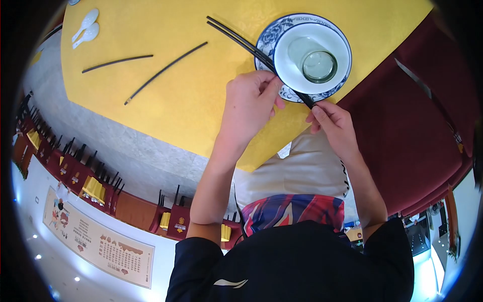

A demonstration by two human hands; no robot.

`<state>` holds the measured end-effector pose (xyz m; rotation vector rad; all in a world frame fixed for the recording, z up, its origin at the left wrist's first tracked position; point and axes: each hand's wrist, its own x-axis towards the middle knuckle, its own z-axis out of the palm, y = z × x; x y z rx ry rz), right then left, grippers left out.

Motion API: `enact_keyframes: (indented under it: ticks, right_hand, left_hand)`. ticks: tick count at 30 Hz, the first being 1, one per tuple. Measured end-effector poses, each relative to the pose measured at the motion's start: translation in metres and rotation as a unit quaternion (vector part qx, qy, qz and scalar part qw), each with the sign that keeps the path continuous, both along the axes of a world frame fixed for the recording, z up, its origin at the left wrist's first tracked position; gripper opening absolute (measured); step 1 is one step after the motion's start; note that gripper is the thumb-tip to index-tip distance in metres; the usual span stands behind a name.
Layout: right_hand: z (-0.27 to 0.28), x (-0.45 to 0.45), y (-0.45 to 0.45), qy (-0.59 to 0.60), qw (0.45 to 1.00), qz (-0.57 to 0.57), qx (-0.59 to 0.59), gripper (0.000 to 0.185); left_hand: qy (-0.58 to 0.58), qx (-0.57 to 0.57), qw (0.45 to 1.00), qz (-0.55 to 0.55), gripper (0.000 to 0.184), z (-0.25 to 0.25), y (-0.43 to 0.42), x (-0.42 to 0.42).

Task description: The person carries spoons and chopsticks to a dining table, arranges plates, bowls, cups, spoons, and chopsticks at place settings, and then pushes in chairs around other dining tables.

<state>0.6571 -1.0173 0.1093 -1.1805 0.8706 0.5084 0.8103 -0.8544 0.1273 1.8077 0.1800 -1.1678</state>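
A pair of black chopsticks (236,36) slants across the edge of a blue-and-white patterned plate (271,33). My left hand (251,103) pinches the pair near its middle, beside the plate's near-left rim. At the lower end, my right hand (332,123) has its fingers closed round the tips, just below the plate. On the plate rests a white bowl (289,38), and inside it sits a clear greenish glass (319,67). To the left, a dark chopstick (166,73) and a shorter-looking dark stick (118,63) lie apart on the yellow tablecloth.
Two white spoons (86,27) lie at the far left of the yellow table (176,110). A dark red chair (402,136) stands at the right, with a long thin silvery thing (415,78) on it. More red chairs (75,171) line the floor at lower left.
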Motion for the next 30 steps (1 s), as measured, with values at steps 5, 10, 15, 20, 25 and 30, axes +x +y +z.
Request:
enact_keyframes:
  ticks: [5, 10, 15, 20, 25, 30]
  right_hand:
    - [-0.002, 0.003, -0.001, 0.006, 1.000, -0.001, 0.018, 0.023]
    - [-0.003, 0.006, -0.001, 0.012, 0.999, -0.022, 0.034, 0.021]
    - [-0.005, 0.009, -0.005, 0.008, 0.999, -0.002, 0.034, 0.020]
    - [-0.008, 0.010, -0.011, 0.004, 0.999, 0.026, 0.043, 0.020]
    - [-0.007, 0.011, -0.011, 0.021, 0.998, 0.000, 0.060, 0.022]
    - [0.000, 0.011, -0.018, 0.017, 0.999, -0.006, 0.037, 0.022]
  left_hand:
    - [0.003, 0.018, 0.999, 0.033, 0.020, 0.002, 0.003, 0.002]
    - [-0.006, 0.021, 0.998, 0.062, 0.022, 0.000, 0.016, 0.013]
    - [-0.027, 0.021, 0.998, 0.062, 0.021, 0.000, 0.016, 0.022]
    - [-0.056, 0.003, 0.998, 0.017, 0.020, -0.007, 0.011, 0.024]
    - [-0.048, 0.012, 0.999, 0.009, 0.019, -0.005, 0.011, 0.025]
    - [-0.224, -0.033, 0.963, 0.146, 0.018, -0.020, 0.031, 0.030]
